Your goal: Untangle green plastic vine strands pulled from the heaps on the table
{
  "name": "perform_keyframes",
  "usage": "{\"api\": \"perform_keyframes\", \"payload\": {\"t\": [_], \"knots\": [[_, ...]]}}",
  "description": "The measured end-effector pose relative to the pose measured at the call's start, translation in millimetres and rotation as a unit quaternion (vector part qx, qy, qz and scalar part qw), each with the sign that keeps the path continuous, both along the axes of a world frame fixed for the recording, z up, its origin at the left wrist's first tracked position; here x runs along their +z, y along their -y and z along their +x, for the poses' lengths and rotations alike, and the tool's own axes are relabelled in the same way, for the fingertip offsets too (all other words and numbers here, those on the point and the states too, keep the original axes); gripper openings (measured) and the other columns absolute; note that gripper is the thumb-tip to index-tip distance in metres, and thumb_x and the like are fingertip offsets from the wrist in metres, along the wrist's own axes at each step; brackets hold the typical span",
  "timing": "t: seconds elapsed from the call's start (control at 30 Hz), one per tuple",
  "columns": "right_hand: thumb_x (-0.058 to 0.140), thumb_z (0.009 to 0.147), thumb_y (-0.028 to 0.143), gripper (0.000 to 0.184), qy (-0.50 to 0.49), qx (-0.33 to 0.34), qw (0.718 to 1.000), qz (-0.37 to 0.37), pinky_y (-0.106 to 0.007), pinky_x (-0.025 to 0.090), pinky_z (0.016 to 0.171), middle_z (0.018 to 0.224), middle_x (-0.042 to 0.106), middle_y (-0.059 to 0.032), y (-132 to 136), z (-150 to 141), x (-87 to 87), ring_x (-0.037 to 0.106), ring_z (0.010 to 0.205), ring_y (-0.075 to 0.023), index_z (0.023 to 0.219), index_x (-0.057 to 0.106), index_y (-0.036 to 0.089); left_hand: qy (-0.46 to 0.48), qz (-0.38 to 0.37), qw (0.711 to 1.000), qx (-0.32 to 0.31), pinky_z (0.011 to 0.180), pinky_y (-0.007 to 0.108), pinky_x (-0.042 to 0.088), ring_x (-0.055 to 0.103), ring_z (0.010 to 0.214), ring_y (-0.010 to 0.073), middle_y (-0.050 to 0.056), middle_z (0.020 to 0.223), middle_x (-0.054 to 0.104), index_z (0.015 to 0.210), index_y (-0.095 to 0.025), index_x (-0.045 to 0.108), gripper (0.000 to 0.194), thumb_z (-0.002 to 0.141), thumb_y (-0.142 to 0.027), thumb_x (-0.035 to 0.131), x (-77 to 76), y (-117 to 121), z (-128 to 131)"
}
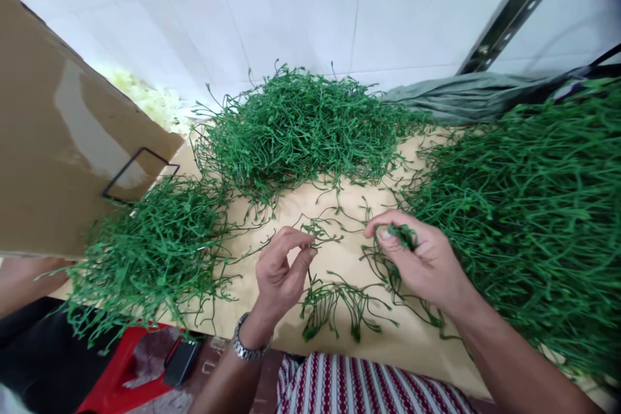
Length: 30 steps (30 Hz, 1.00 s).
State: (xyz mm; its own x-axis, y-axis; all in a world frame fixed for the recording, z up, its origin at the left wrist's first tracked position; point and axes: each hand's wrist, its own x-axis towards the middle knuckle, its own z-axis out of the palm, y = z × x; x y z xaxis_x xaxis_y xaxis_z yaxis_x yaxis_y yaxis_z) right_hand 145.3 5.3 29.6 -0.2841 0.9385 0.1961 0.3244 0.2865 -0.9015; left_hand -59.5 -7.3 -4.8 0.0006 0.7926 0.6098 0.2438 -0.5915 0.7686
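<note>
My left hand (281,268) is closed in a pinch on a thin green plastic stem (320,236) over the tan table (339,259). A small bunch of stems (334,303) hangs and lies below that hand. My right hand (422,259) is curled round a bundle of green stems (402,233), whose ends trail down onto the table. Large heaps of the same green stems lie around: one at the left (155,252), one at the back middle (301,129), one at the right (533,207).
A brown cardboard box (53,142) with a black wire handle (138,174) stands at the left. White tiled wall behind. A grey-green cloth (475,97) and a dark metal bar (514,6) are at the back right. A red stool with a dark phone (179,362) is below the table edge.
</note>
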Motion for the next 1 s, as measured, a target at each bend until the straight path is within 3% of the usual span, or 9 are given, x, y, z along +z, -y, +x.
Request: {"api": "perform_keyframes", "payload": {"t": [0.13,0.27,0.53,0.63,0.73,0.83,1.0], "knots": [[0.045,0.086,0.018,0.010,0.049,0.065,0.996,0.027,-0.020,0.038,0.056,0.071,0.058,0.0015,2,-13,4.3,0.049,0.059,-0.0095,0.086,0.055,0.019,0.000,-0.007,1.000,-0.012,0.063,0.026,0.042,0.054,0.074,0.0143,0.003,0.075,0.057,0.088,-0.017,0.061,0.020,0.075,-0.002,0.056,-3.5,3,5],[0.045,0.083,0.013,0.010,0.067,0.085,0.993,0.042,-0.021,0.039,0.060,0.072,0.058,0.0010,2,-20,-2.2,0.052,0.064,-0.0105,0.084,0.053,0.018,0.014,-0.002,0.998,-0.056,0.064,0.027,0.043,0.054,0.074,0.0146,0.003,0.074,0.056,0.087,-0.016,0.059,0.019,0.075,-0.002,0.056,-4.7,5,8],[0.044,0.086,0.018,0.013,0.058,0.015,0.997,0.052,-0.022,0.042,0.058,0.081,0.062,-0.0013,-3,-5,-8.7,0.055,0.064,-0.0116,0.093,0.056,0.020,0.063,-0.056,0.986,-0.145,0.071,0.033,0.045,0.056,0.078,0.0173,0.005,0.076,0.058,0.086,-0.018,0.061,0.013,0.077,-0.008,0.058,-3.9,5,4],[0.051,0.085,0.025,0.018,0.054,0.052,0.996,0.056,-0.023,0.047,0.067,0.092,0.066,-0.0032,-7,-5,-6.6,0.061,0.078,-0.0143,0.101,0.058,0.020,0.105,-0.088,0.976,-0.170,0.072,0.033,0.046,0.057,0.079,0.0183,0.005,0.077,0.058,0.084,-0.018,0.062,0.010,0.077,-0.011,0.060,-4.2,5,3],[0.056,0.082,0.020,0.029,0.058,0.113,0.987,0.093,-0.024,0.049,0.076,0.101,0.066,-0.0056,-8,-8,-7.4,0.063,0.086,-0.0142,0.111,0.056,0.017,0.141,-0.113,0.962,-0.206,0.071,0.033,0.047,0.057,0.078,0.0186,0.005,0.075,0.058,0.081,-0.017,0.063,0.006,0.077,-0.014,0.060,-3.8,6,5],[0.055,0.081,0.013,0.027,0.070,0.155,0.974,0.151,-0.025,0.050,0.076,0.098,0.068,-0.0073,-8,-10,-10.1,0.064,0.085,-0.0139,0.107,0.059,0.014,0.159,-0.117,0.953,-0.231,0.071,0.033,0.047,0.057,0.075,0.0175,0.005,0.074,0.058,0.080,-0.017,0.064,0.005,0.076,-0.015,0.061,-3.9,6,8],[0.051,0.080,0.010,0.021,0.094,0.140,0.965,0.201,-0.025,0.051,0.069,0.088,0.069,-0.0068,-7,-7,-12.4,0.064,0.078,-0.0143,0.099,0.060,0.013,0.172,-0.166,0.939,-0.246,0.071,0.030,0.045,0.056,0.078,0.0171,0.006,0.079,0.059,0.086,-0.018,0.064,0.010,0.077,-0.020,0.061,-4.0,6,8]]}}
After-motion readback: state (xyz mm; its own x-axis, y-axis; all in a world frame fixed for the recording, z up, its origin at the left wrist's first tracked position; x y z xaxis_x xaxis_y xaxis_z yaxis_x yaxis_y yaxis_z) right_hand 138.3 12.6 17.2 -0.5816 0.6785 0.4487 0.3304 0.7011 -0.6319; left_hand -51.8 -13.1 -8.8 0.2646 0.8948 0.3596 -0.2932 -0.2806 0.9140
